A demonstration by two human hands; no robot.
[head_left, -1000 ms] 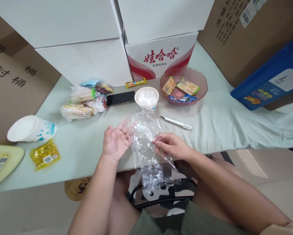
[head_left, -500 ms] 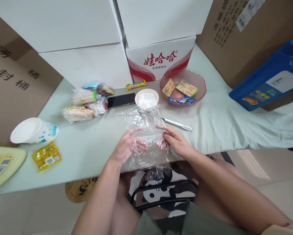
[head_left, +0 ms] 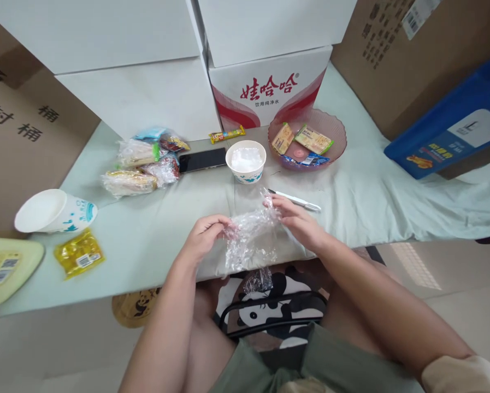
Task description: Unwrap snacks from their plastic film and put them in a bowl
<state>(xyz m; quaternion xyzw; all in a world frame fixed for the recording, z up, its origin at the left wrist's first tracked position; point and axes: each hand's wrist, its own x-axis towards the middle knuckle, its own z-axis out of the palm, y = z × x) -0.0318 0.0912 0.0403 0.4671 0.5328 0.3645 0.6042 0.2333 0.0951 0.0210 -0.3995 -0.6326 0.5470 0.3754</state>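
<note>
A crumpled sheet of clear plastic film (head_left: 253,232) spans the space between my two hands, over the near edge of the table. My left hand (head_left: 206,234) pinches its left side between thumb and fingers. On the other side, my right hand (head_left: 297,221) has its fingers curled on the film's upper right corner. A lower end of the film hangs past the table edge above my lap. Just beyond the film stands a paper bowl (head_left: 246,173) with something whitish and translucent inside. A white pen (head_left: 296,201) lies beside my right hand.
Behind are a black phone (head_left: 202,160), a yellow snack stick (head_left: 227,134), wrapped snacks (head_left: 132,183) and a pink bowl (head_left: 340,143) holding packets. At left lie a tipped paper bowl (head_left: 75,214) and a yellow packet (head_left: 80,254). A blue jug (head_left: 441,136) stands right; boxes (head_left: 265,98) wall the back.
The film, spread out before and overlapping the paper bowl's front, is now bunched closer to me. My spread fingers have closed on it, and the bowl's front shows.
</note>
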